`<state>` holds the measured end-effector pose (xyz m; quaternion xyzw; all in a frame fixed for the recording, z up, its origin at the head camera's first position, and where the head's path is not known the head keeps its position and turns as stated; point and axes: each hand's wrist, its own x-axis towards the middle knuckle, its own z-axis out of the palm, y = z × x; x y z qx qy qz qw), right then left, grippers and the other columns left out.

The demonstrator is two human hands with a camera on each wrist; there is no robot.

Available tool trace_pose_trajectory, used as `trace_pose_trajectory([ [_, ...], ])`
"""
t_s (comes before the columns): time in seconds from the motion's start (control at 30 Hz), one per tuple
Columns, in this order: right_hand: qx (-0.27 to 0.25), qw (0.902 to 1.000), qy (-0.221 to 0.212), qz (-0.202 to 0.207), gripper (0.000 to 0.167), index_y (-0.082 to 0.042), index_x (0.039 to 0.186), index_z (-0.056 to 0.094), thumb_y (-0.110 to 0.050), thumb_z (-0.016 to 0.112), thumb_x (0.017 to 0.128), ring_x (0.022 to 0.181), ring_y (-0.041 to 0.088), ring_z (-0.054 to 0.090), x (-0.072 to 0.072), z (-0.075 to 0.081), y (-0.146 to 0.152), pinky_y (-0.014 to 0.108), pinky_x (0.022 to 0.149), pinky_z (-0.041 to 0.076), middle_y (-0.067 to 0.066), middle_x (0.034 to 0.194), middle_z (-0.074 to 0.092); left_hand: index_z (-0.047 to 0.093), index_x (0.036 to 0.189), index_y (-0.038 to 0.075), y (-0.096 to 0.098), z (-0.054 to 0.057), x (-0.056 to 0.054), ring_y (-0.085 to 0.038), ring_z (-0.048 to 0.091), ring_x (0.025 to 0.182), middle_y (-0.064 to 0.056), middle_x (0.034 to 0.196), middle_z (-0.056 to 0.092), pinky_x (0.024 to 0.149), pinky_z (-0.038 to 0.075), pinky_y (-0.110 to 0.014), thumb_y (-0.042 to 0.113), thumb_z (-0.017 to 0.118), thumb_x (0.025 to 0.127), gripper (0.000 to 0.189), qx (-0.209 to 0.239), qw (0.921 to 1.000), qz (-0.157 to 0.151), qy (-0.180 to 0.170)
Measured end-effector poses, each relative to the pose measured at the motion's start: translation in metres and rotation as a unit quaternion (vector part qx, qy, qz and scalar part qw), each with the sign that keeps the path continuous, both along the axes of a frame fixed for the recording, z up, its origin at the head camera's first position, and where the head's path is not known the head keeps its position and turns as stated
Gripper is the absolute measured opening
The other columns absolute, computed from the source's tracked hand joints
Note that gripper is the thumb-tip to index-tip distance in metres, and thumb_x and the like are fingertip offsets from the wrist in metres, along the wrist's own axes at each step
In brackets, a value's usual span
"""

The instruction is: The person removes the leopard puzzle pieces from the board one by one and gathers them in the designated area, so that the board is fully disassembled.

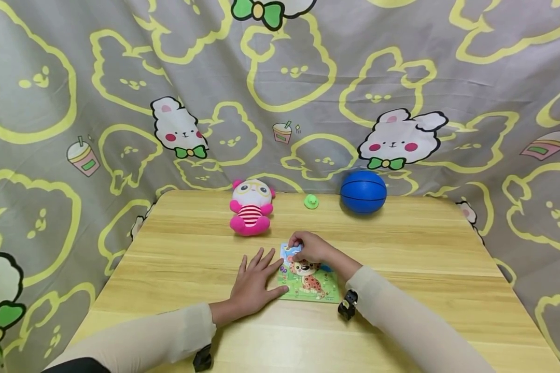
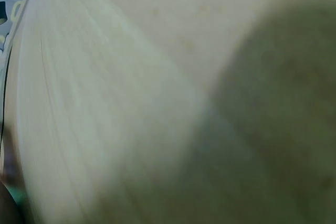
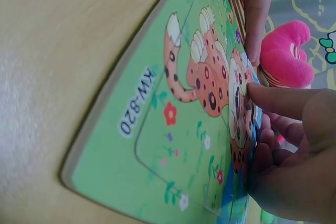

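A jigsaw puzzle (image 1: 315,287) with a spotted leopard cub on green grass lies flat on the table. My left hand (image 1: 254,290) rests with spread, straight fingers at its left side, the thumb on the board's edge. At the upper part of the puzzle, my right hand (image 1: 312,248) bends its thumb and fingers about a puzzle piece (image 1: 291,250) with blue on it. In the right wrist view the right thumb (image 3: 278,98) touches the picture near the cub's head, and the fingers curl at the far edge; their tips are partly hidden. The left wrist view is mostly blurred tabletop and shadow.
Behind the puzzle, a pink and white panda plush (image 1: 251,210) sits at the left. A small green duck toy (image 1: 311,201) and a blue ball (image 1: 363,192) stand near the table's back edge. A patterned curtain (image 1: 289,67) hangs around the wooden table (image 1: 168,248).
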<state>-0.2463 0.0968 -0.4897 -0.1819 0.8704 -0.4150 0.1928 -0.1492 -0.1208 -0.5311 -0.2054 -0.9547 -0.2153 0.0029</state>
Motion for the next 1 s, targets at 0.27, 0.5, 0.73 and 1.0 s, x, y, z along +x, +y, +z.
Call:
trace_pose_trajectory([
  [0.27, -0.006, 1.0, -0.003, -0.007, 0.022, -0.005, 0.107, 0.069, 0.004, 0.074, 0.088, 0.087, 0.018, 0.053, -0.0008, -0.0009, 0.0012, 0.032, 0.08, 0.046, 0.005, 0.097, 0.061, 0.054, 0.152, 0.025, 0.0004, -0.0015, -0.0001, -0.036, 0.02, 0.157, -0.005, 0.168, 0.033, 0.121, 0.005, -0.069, 0.066, 0.065, 0.091, 0.075, 0.019, 0.9998, 0.001, 0.004],
  [0.5, 0.001, 0.9998, -0.005, -0.021, 0.018, -0.006, 0.107, 0.072, 0.001, 0.073, 0.09, 0.086, 0.016, 0.054, -0.0005, -0.0006, 0.001, 0.031, 0.079, 0.046, 0.003, 0.096, 0.063, 0.053, 0.15, 0.041, -0.0007, -0.0012, -0.0003, -0.035, 0.017, 0.158, -0.005, 0.169, 0.03, 0.12, 0.003, -0.07, 0.065, 0.063, 0.093, 0.063, 0.023, 0.9997, -0.011, 0.003],
  [0.73, -0.012, 0.9995, -0.008, -0.029, 0.017, -0.006, 0.106, 0.074, 0.0, 0.072, 0.091, 0.083, 0.016, 0.055, -0.0001, -0.0007, 0.0014, 0.029, 0.074, 0.047, 0.003, 0.095, 0.065, 0.059, 0.145, 0.043, -0.0011, -0.0007, 0.0, -0.039, 0.016, 0.158, -0.008, 0.17, 0.027, 0.119, 0.002, -0.072, 0.062, 0.062, 0.096, 0.053, 0.02, 0.9994, -0.027, 0.007],
  [1.0, -0.014, 0.9991, -0.005, -0.041, 0.016, -0.008, 0.106, 0.077, -0.001, 0.072, 0.092, 0.082, 0.015, 0.057, -0.002, -0.0027, 0.0029, 0.03, 0.074, 0.047, 0.002, 0.094, 0.068, 0.059, 0.145, 0.043, -0.0005, -0.0023, -0.0002, -0.041, 0.016, 0.157, -0.01, 0.169, 0.028, 0.118, 0.003, -0.073, 0.062, 0.062, 0.096, 0.053, 0.019, 0.9994, -0.027, 0.009],
])
